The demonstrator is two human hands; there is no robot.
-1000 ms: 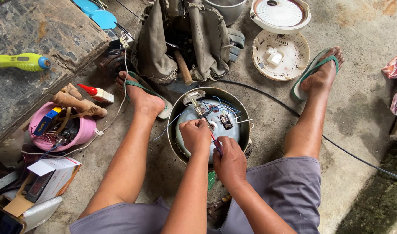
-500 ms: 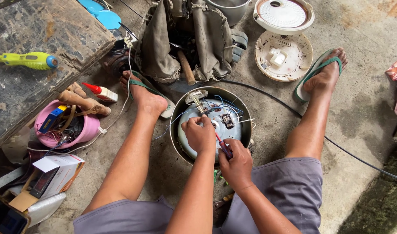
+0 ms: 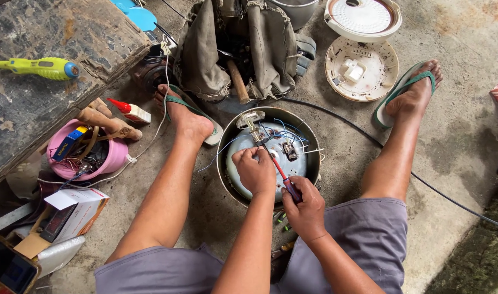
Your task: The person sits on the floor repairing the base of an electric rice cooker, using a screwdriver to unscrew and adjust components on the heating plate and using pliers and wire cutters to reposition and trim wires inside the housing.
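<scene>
As fists [image 3: 255, 172] close, screwdriver [image 3: 286, 181] tip hidden

Shorts [image 3: 369, 239]: you wore loose grey-purple ones, ending above your knees.
Sandals [image 3: 404, 90]: you had green-strapped flip-flops on both feet.
Arms: yours were bare, no sleeves.

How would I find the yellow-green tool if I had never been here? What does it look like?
Look at the big dark, worn slab at the top left, raised above the concrete floor. The yellow-green screwdriver lies alone on it, pointing left. Its bright colour and blue end cap set it apart from the brown wooden handles in the pink bowl below.
</scene>
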